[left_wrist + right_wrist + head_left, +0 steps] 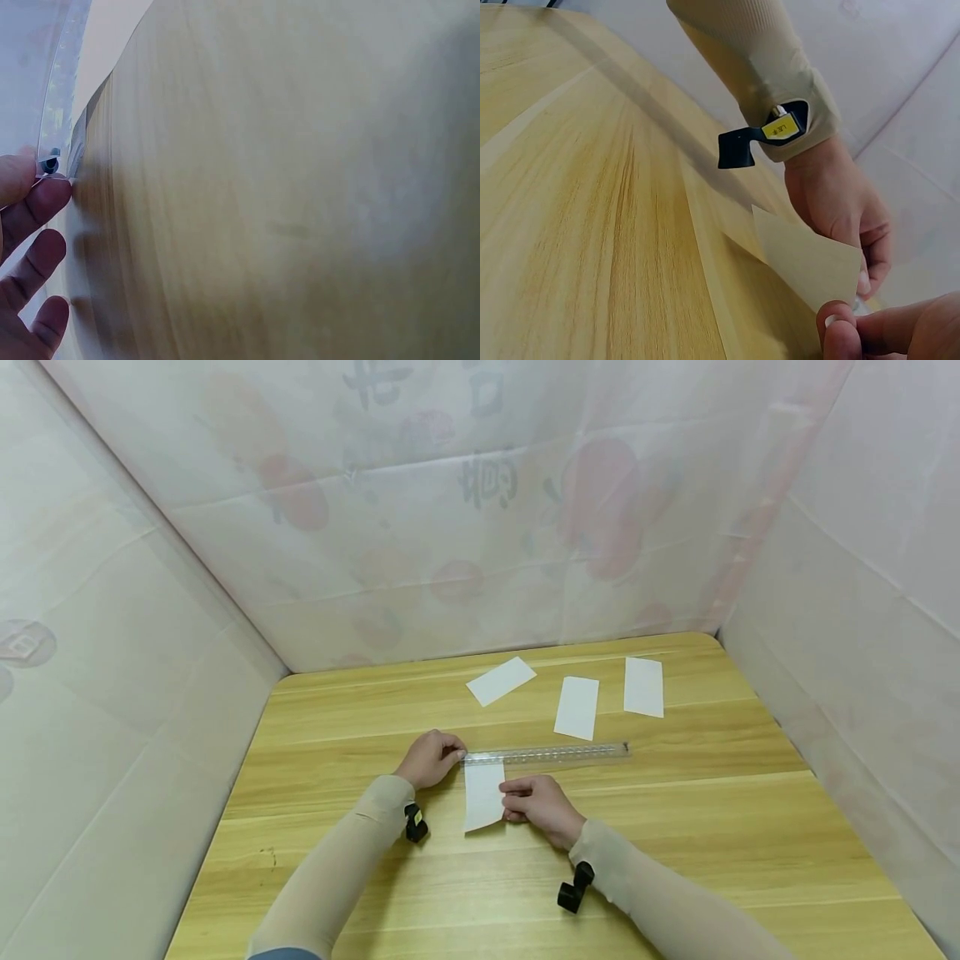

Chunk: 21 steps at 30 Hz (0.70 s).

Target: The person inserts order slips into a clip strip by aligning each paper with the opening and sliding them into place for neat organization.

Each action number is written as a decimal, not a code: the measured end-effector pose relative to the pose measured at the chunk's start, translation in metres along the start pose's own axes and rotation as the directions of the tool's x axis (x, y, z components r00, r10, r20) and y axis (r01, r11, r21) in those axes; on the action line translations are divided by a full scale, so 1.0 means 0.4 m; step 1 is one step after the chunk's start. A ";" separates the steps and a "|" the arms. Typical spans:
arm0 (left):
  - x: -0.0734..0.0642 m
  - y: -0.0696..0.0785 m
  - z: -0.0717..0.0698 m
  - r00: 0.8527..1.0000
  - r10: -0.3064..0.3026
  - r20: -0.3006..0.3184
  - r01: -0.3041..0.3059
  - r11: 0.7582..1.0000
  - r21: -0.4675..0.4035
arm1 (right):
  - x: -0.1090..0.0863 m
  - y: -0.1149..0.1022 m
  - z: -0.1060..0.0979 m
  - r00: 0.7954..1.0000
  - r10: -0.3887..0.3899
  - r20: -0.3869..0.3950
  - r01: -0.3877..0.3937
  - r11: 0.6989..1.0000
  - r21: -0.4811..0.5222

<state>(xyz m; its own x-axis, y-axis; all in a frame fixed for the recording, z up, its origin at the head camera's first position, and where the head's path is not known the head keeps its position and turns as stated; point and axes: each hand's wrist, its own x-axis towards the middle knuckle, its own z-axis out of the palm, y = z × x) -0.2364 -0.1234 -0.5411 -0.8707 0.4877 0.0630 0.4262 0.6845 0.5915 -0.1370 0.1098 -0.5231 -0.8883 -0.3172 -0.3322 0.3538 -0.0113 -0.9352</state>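
A clear plastic ruler (546, 753) lies across the wooden table (675, 827), left to right. My left hand (433, 757) pinches its left end; in the left wrist view the fingertips (41, 196) press against the ruler (61, 97). A white paper slip (483, 794) lies with its far end under the ruler. My right hand (536, 806) pinches that slip's right edge and lifts it. In the right wrist view the paper slip (810, 259) curls up off the table above my right fingertips (840, 334), with my left hand (844, 210) behind it.
Three more white paper slips lie beyond the ruler: one (501, 681) angled, one (577, 707) in the middle, one (644, 687) at the right. White sheeted walls (225, 635) close in the table on three sides.
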 end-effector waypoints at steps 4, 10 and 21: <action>0.001 -0.004 0.003 1.000 0.006 -0.004 -0.006 1.000 0.004 | 0.018 0.026 -0.012 1.000 -0.006 -0.002 0.006 1.000 0.005; 0.000 -0.007 0.005 1.000 0.019 -0.004 -0.019 1.000 0.010 | 0.039 0.061 -0.024 1.000 -0.001 -0.029 0.001 1.000 -0.002; -0.002 0.003 0.000 1.000 -0.008 0.006 0.008 1.000 0.018 | 0.033 0.064 -0.034 0.999 0.004 -0.042 -0.004 1.000 0.002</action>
<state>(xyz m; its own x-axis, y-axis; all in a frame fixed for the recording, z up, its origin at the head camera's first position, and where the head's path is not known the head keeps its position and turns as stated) -0.2352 -0.1228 -0.5405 -0.8727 0.4854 0.0530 0.4234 0.6983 0.5771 -0.1436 0.1181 -0.5528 -0.8984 -0.2775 -0.3405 0.3578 -0.0123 -0.9337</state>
